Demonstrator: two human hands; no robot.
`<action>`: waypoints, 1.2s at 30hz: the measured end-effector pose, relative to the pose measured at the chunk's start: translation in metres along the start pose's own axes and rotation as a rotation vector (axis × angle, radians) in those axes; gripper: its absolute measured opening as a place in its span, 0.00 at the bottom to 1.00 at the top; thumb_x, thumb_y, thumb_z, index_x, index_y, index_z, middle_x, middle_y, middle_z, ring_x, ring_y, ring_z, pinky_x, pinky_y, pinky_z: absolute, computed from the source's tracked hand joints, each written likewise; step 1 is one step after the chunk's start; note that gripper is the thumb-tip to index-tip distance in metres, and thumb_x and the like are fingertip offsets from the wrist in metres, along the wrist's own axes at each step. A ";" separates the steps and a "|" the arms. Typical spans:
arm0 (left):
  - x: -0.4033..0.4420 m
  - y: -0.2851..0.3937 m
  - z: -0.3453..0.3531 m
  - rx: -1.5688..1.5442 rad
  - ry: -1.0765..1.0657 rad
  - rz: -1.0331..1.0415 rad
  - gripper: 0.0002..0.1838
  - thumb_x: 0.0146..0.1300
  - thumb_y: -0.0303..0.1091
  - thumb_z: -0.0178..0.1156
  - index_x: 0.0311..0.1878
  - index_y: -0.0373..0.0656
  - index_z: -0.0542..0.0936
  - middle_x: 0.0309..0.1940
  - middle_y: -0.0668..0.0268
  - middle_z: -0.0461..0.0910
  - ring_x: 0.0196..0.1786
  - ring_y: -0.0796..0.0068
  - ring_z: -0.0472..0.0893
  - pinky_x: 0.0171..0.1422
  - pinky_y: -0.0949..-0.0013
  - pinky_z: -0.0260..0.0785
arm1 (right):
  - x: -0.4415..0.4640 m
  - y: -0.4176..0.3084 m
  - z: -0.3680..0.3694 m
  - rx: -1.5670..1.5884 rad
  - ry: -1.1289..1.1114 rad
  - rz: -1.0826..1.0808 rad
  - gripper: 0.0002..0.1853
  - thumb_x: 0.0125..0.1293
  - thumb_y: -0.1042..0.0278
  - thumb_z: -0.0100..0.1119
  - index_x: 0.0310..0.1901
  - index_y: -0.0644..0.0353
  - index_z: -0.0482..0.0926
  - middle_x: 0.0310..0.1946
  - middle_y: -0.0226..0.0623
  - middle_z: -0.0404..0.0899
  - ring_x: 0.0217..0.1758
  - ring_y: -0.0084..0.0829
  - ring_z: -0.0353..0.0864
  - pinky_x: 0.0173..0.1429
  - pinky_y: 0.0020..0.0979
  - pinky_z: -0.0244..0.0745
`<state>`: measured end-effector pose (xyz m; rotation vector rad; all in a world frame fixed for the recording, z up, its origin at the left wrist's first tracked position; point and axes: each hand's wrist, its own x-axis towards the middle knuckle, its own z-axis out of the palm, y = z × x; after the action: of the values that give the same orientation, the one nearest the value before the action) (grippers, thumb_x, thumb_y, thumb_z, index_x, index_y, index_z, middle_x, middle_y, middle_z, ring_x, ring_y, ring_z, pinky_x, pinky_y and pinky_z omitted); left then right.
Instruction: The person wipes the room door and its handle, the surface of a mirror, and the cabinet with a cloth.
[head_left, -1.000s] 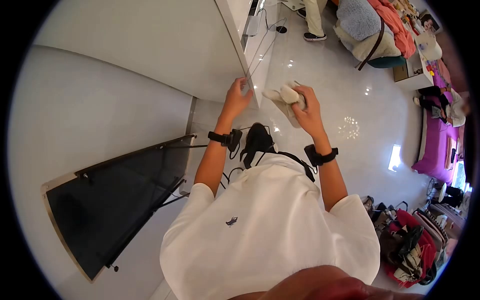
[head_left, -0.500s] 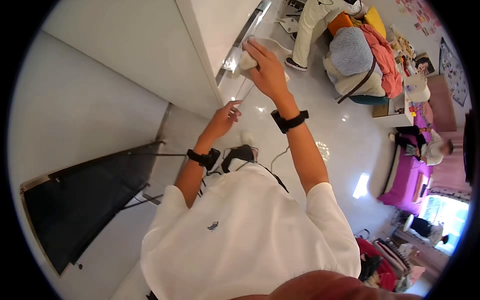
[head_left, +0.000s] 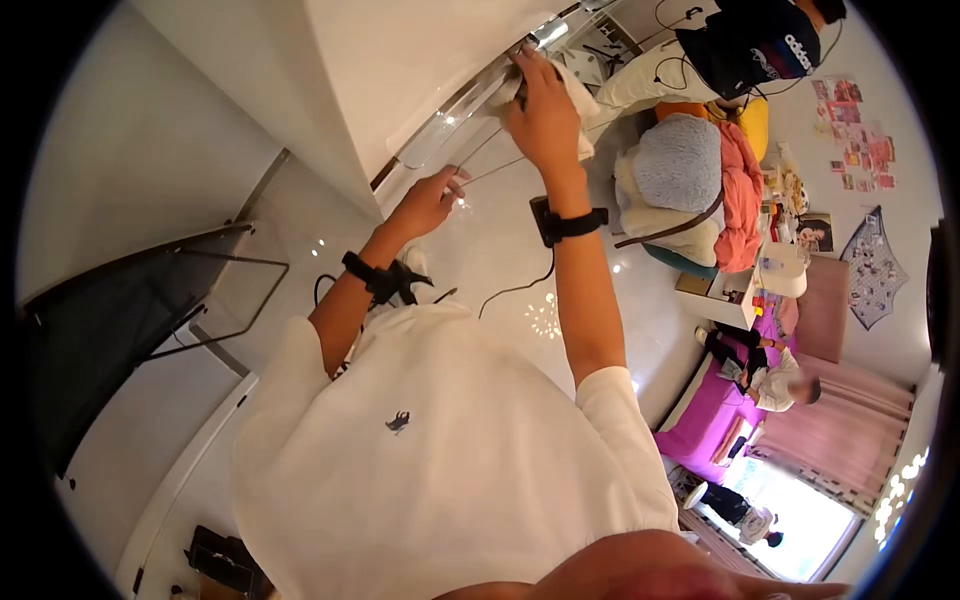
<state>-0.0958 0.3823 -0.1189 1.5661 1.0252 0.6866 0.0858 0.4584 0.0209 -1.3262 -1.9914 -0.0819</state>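
My right hand (head_left: 543, 118) is closed on a white cloth (head_left: 578, 95), pressed at the shiny metal-like edge strip (head_left: 450, 115) of a large white panel (head_left: 400, 60). The cloth bunches under my fingers and hangs out to the right of the hand. Lower and to the left, my left hand (head_left: 430, 203) has its fingers partly spread, close to the panel's lower corner. Thin straight lines run from its fingertips toward the cloth; whether they are cords or the edges of something clear, I cannot tell. Each wrist wears a black strapped device.
A dark framed panel (head_left: 120, 330) leans at the left. At the right stands a chair heaped with a blue-grey fluffy cushion (head_left: 678, 160) and coral fabric (head_left: 738, 200). A person in a dark top (head_left: 755, 45) is beyond it. Others are by the purple bed (head_left: 700, 415) and window.
My view has shifted and turned. My right hand with the cloth is farther up along the panel edge, and my left hand has moved up and left in view. The person's dark top now shows.
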 end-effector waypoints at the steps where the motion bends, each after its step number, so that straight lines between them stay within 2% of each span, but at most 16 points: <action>1: 0.003 -0.004 0.002 -0.003 0.005 -0.010 0.20 0.63 0.17 0.51 0.58 0.42 0.73 0.40 0.58 0.83 0.44 0.62 0.83 0.50 0.64 0.74 | 0.001 0.001 0.001 -0.024 -0.014 0.011 0.30 0.52 0.76 0.59 0.61 0.54 0.76 0.65 0.38 0.75 0.54 0.46 0.80 0.56 0.41 0.78; 3: 0.009 -0.012 0.003 0.060 0.049 0.058 0.22 0.62 0.12 0.51 0.58 0.42 0.72 0.40 0.60 0.81 0.40 0.72 0.80 0.45 0.68 0.74 | 0.001 0.000 0.002 -0.027 -0.007 -0.009 0.29 0.53 0.76 0.59 0.60 0.55 0.76 0.65 0.38 0.75 0.51 0.46 0.81 0.54 0.41 0.79; 8: 0.006 -0.019 -0.003 0.048 0.058 -0.065 0.18 0.64 0.17 0.52 0.57 0.40 0.73 0.39 0.58 0.82 0.46 0.65 0.83 0.52 0.62 0.74 | -0.014 -0.032 -0.008 0.294 0.070 0.060 0.25 0.55 0.77 0.61 0.57 0.57 0.78 0.63 0.42 0.76 0.56 0.48 0.80 0.59 0.41 0.77; 11: 0.001 -0.028 -0.004 0.347 0.049 -0.100 0.17 0.66 0.23 0.52 0.58 0.42 0.73 0.44 0.56 0.84 0.50 0.59 0.84 0.54 0.61 0.74 | -0.057 -0.079 0.013 0.396 0.135 -0.013 0.22 0.58 0.77 0.62 0.56 0.57 0.79 0.61 0.45 0.77 0.59 0.50 0.79 0.62 0.43 0.75; 12: 0.001 -0.030 -0.002 0.297 0.278 0.211 0.18 0.66 0.24 0.52 0.59 0.43 0.73 0.47 0.56 0.84 0.51 0.60 0.83 0.55 0.60 0.74 | -0.058 -0.080 0.012 0.406 0.131 -0.023 0.22 0.58 0.77 0.62 0.56 0.57 0.79 0.61 0.45 0.77 0.59 0.50 0.79 0.62 0.43 0.75; 15: -0.008 -0.040 0.001 0.214 0.409 0.291 0.21 0.68 0.26 0.52 0.64 0.44 0.69 0.51 0.57 0.82 0.53 0.62 0.82 0.57 0.57 0.72 | -0.066 -0.077 0.000 0.521 0.121 -0.048 0.20 0.59 0.76 0.64 0.55 0.57 0.79 0.59 0.47 0.79 0.59 0.51 0.79 0.62 0.44 0.75; 17: -0.009 -0.031 -0.008 0.065 0.103 -0.169 0.22 0.69 0.29 0.54 0.65 0.44 0.67 0.49 0.58 0.82 0.51 0.62 0.82 0.55 0.57 0.72 | -0.056 -0.053 -0.016 0.382 0.273 -0.005 0.20 0.59 0.78 0.63 0.55 0.58 0.80 0.55 0.47 0.81 0.56 0.50 0.80 0.60 0.43 0.75; 20: -0.016 -0.028 -0.010 0.116 0.142 -0.057 0.24 0.68 0.27 0.56 0.66 0.43 0.64 0.45 0.59 0.82 0.45 0.63 0.83 0.51 0.61 0.74 | -0.035 -0.040 -0.024 0.370 0.408 0.088 0.19 0.60 0.77 0.62 0.55 0.60 0.79 0.49 0.46 0.82 0.51 0.48 0.82 0.58 0.40 0.76; 21: -0.022 -0.026 -0.006 0.125 0.145 -0.034 0.26 0.67 0.23 0.56 0.66 0.43 0.63 0.42 0.60 0.81 0.42 0.65 0.82 0.50 0.63 0.74 | -0.036 -0.043 -0.020 0.373 0.394 0.093 0.19 0.60 0.77 0.62 0.55 0.60 0.79 0.49 0.46 0.82 0.51 0.48 0.82 0.58 0.40 0.76; 22: -0.024 -0.033 -0.005 0.145 0.164 -0.002 0.28 0.69 0.31 0.55 0.70 0.45 0.61 0.42 0.57 0.84 0.41 0.56 0.84 0.48 0.58 0.75 | -0.035 -0.048 -0.013 0.398 0.210 0.058 0.18 0.61 0.76 0.61 0.55 0.62 0.79 0.47 0.46 0.82 0.49 0.47 0.82 0.56 0.40 0.76; 23: -0.023 -0.042 -0.002 0.137 0.166 -0.008 0.28 0.69 0.31 0.55 0.70 0.45 0.61 0.42 0.57 0.84 0.41 0.56 0.84 0.48 0.58 0.75 | -0.035 -0.054 -0.007 0.420 0.025 0.021 0.18 0.62 0.75 0.59 0.55 0.63 0.79 0.45 0.47 0.81 0.47 0.47 0.82 0.55 0.39 0.76; 25: -0.023 -0.067 0.004 0.260 0.228 -0.014 0.34 0.67 0.34 0.58 0.75 0.45 0.56 0.44 0.55 0.84 0.43 0.55 0.84 0.50 0.57 0.76 | -0.045 -0.089 -0.007 0.445 -0.077 0.048 0.17 0.61 0.76 0.58 0.53 0.64 0.80 0.44 0.49 0.81 0.45 0.50 0.81 0.52 0.40 0.77; 27: -0.023 -0.077 0.006 0.306 0.198 -0.132 0.40 0.66 0.35 0.59 0.77 0.42 0.52 0.46 0.54 0.84 0.44 0.54 0.84 0.53 0.55 0.75 | -0.052 -0.101 -0.012 0.501 -0.122 -0.010 0.17 0.61 0.76 0.57 0.52 0.64 0.80 0.43 0.48 0.82 0.44 0.51 0.82 0.51 0.40 0.77; 30: -0.032 -0.065 0.007 0.331 0.292 0.011 0.37 0.67 0.35 0.58 0.76 0.39 0.54 0.49 0.53 0.84 0.44 0.55 0.84 0.52 0.56 0.75 | -0.047 -0.077 -0.009 0.485 -0.124 -0.161 0.17 0.61 0.77 0.57 0.52 0.64 0.81 0.43 0.48 0.82 0.44 0.50 0.83 0.53 0.41 0.78; 34: -0.050 -0.039 0.003 0.126 0.272 -0.187 0.33 0.70 0.36 0.58 0.74 0.41 0.57 0.50 0.56 0.83 0.44 0.61 0.83 0.52 0.61 0.74 | -0.021 -0.030 0.004 0.359 -0.097 -0.161 0.18 0.62 0.76 0.58 0.54 0.63 0.81 0.44 0.48 0.83 0.47 0.50 0.83 0.55 0.41 0.78; 36: -0.058 -0.034 0.011 0.135 0.338 -0.207 0.32 0.71 0.35 0.59 0.73 0.43 0.59 0.50 0.59 0.82 0.45 0.65 0.82 0.51 0.65 0.74 | -0.016 -0.022 0.006 0.369 -0.052 -0.001 0.18 0.63 0.74 0.60 0.55 0.62 0.82 0.48 0.49 0.85 0.50 0.48 0.85 0.56 0.36 0.78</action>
<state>-0.1218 0.3271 -0.1496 1.4599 1.4887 0.7657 0.0674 0.4383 0.0146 -1.0972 -1.9346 0.3087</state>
